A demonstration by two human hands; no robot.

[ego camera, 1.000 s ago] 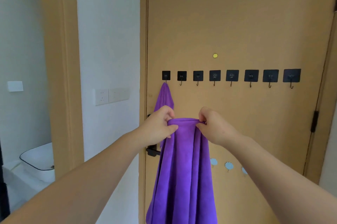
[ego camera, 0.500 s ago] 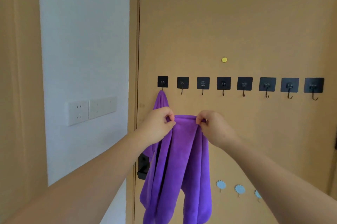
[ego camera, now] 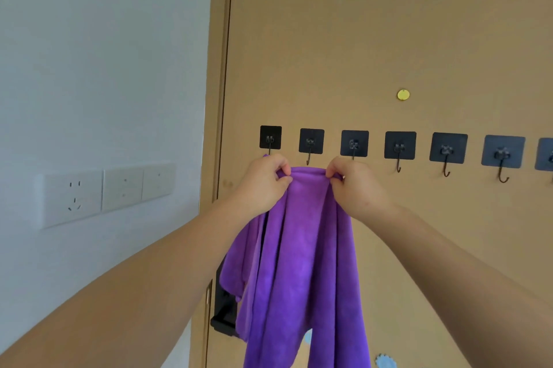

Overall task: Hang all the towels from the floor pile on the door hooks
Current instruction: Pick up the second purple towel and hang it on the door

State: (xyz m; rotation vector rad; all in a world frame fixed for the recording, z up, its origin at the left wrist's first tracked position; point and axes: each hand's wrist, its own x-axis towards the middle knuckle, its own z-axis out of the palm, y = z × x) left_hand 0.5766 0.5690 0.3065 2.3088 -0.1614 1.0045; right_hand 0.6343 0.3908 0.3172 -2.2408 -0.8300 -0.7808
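Far left: white wall socket plate [ego camera: 73,198], with a white double switch plate [ego camera: 139,185] touching its right edge.

Tan wooden door [ego camera: 374,38] fills the right two-thirds. Its black lever handle [ego camera: 223,310] sits low at the door's left edge, partly behind cloth.

A row of black square adhesive hooks [ego camera: 400,145] runs across the door at your hand height. A second purple towel [ego camera: 239,254] hangs under the leftmost hook [ego camera: 270,137]. Its top is hidden behind your left hand [ego camera: 263,185], so the attachment itself cannot be confirmed.

Your left hand has its fingers curled and pinches the top left edge of the purple microfibre towel [ego camera: 302,263] between thumb and fingertips.

That towel's top edge is pulled taut between both hands, just below the tip of the second hook [ego camera: 311,141]. Contact with the hook cannot be told. The rest hangs in long folds and runs out of the bottom of the frame.

Your right hand [ego camera: 354,185] mirrors the left, thumb and fingertips pinching the top right edge just under the third hook [ego camera: 354,143].

The hooks further right are bare. A small round yellow sticker [ego camera: 403,95] sits above the row and a pale blue scalloped sticker [ego camera: 386,361] is low on the door.
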